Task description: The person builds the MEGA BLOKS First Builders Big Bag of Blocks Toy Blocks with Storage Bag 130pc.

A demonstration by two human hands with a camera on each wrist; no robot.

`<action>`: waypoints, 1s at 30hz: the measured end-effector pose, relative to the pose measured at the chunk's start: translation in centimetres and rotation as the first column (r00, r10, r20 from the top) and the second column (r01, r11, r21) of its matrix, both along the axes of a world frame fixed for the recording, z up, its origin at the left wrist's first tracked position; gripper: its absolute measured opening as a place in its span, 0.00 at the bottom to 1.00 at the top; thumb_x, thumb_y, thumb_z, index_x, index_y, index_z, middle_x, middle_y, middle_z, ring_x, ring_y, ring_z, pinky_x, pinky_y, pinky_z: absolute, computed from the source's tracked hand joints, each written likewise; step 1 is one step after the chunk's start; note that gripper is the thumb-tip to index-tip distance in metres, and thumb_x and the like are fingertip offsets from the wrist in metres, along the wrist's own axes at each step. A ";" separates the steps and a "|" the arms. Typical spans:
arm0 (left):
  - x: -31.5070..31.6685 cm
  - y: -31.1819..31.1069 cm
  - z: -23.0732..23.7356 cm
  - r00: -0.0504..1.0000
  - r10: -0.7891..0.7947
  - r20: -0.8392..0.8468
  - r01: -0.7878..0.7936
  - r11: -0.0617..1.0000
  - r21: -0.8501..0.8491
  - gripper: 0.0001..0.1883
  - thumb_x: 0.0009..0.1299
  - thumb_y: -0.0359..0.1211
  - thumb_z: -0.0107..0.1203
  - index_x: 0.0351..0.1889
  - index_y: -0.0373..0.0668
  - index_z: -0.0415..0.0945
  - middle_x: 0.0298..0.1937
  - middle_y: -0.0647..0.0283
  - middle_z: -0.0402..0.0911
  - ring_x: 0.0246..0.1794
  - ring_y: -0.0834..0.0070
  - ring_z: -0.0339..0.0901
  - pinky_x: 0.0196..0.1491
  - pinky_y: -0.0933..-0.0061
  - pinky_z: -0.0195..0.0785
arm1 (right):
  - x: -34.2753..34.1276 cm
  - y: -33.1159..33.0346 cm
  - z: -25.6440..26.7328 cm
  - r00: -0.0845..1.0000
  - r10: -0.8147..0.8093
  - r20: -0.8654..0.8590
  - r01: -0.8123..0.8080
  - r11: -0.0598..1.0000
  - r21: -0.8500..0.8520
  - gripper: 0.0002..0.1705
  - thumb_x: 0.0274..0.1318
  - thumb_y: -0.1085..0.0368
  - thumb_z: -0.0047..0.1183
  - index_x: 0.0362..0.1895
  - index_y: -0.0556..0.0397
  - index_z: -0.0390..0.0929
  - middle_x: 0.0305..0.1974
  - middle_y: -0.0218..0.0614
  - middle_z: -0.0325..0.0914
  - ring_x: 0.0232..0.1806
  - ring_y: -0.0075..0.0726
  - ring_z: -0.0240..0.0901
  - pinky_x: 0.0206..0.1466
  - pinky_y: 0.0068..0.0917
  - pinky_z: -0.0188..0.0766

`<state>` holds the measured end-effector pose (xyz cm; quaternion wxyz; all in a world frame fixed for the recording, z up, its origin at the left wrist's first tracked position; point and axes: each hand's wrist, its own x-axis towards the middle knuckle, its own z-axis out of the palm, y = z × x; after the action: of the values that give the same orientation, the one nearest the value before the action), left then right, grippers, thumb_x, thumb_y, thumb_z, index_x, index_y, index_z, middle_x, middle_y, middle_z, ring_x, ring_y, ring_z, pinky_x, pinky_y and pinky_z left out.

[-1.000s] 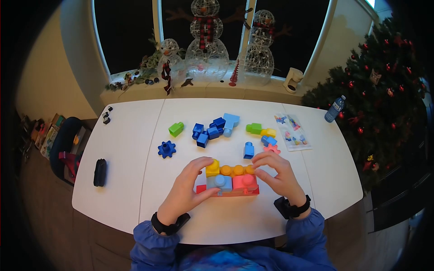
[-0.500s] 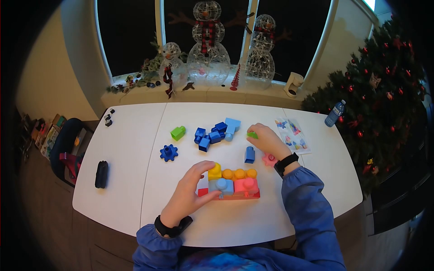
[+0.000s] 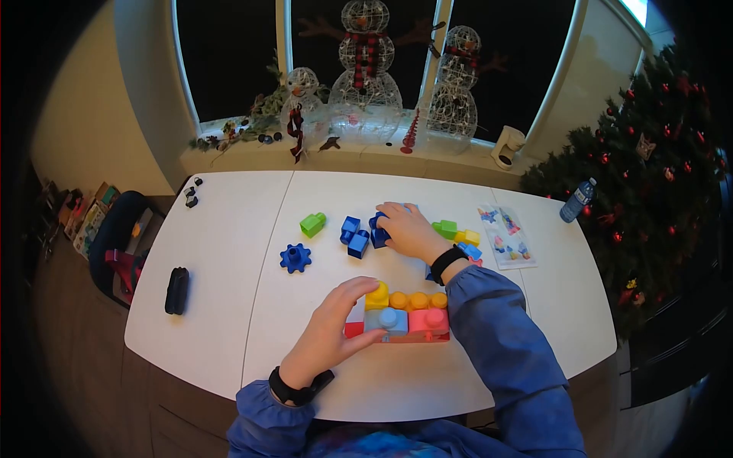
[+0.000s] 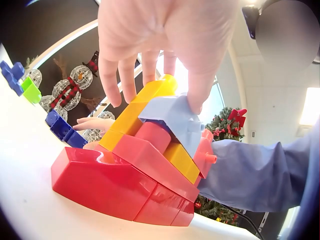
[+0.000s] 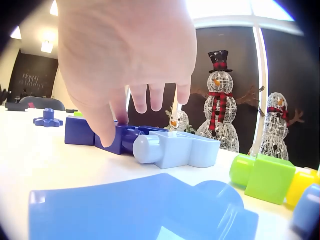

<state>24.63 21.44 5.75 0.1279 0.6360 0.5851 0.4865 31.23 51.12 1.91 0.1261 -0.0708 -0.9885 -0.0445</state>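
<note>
The right hand (image 3: 414, 233) pinches a dark blue block (image 3: 379, 237), thumb and finger on opposite sides. From that block, the assembled blocks (image 3: 429, 324) lie toward 5 o'clock on the tabletop (image 3: 202, 343), long axis running 9 to 3. The left hand (image 3: 324, 333) grips their 9 o'clock end, thumb against the light blue block (image 3: 394, 323).

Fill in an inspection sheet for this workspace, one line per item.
Surface: white table, seams showing; no spills seen.
Job's things: block build near person; loose blocks beyond, including gear-shaped block and green block.
Clutter: bottle, printed sheet, black case.
Grippers: left hand braces the build; right hand grips a dark blue block.
Cables: thin dark cord beyond table edge; source unseen.
Surroundings: wire snowmen by window, decorated tree, chair.
</note>
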 end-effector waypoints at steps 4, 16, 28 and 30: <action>0.3 -0.1 0.6 0.998 -0.008 0.054 0.009 1.000 -0.012 0.37 0.63 0.33 0.74 0.70 0.43 0.68 0.70 0.50 0.74 0.69 0.49 0.73 0.71 0.57 0.68 | 0.9 -1.9 5.3 0.990 -0.061 0.124 0.100 0.933 -0.344 0.27 0.42 0.64 0.72 0.49 0.50 0.78 0.56 0.45 0.81 0.62 0.51 0.77 0.66 0.43 0.70; 0.3 0.0 0.6 0.999 -0.004 0.044 0.004 1.000 -0.006 0.37 0.63 0.33 0.74 0.70 0.43 0.68 0.69 0.51 0.75 0.69 0.49 0.73 0.71 0.57 0.68 | 11.2 -9.8 11.9 0.991 -0.019 -0.135 -0.082 0.706 -0.704 0.27 0.50 0.67 0.72 0.56 0.52 0.79 0.36 0.41 0.83 0.35 0.39 0.83 0.40 0.32 0.78; 0.2 0.0 0.5 0.999 0.003 0.041 -0.003 1.000 -0.009 0.38 0.62 0.33 0.75 0.70 0.43 0.68 0.68 0.51 0.75 0.69 0.49 0.74 0.70 0.57 0.69 | 11.1 -10.6 10.2 0.974 0.110 -0.198 -0.215 0.722 -0.658 0.25 0.55 0.65 0.72 0.58 0.53 0.84 0.41 0.44 0.86 0.39 0.50 0.84 0.44 0.35 0.79; 0.2 0.0 0.5 0.999 0.001 0.047 -0.001 1.000 -0.008 0.38 0.62 0.33 0.75 0.70 0.43 0.68 0.68 0.51 0.75 0.69 0.49 0.74 0.70 0.57 0.69 | 11.2 -10.6 9.9 0.966 0.124 -0.228 -0.244 0.739 -0.628 0.25 0.55 0.65 0.72 0.58 0.52 0.84 0.42 0.44 0.87 0.40 0.51 0.83 0.45 0.35 0.79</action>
<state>24.87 21.43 6.24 0.1438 0.6237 0.5842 0.4990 42.43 40.55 11.81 0.1820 -0.0155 -0.9294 0.3206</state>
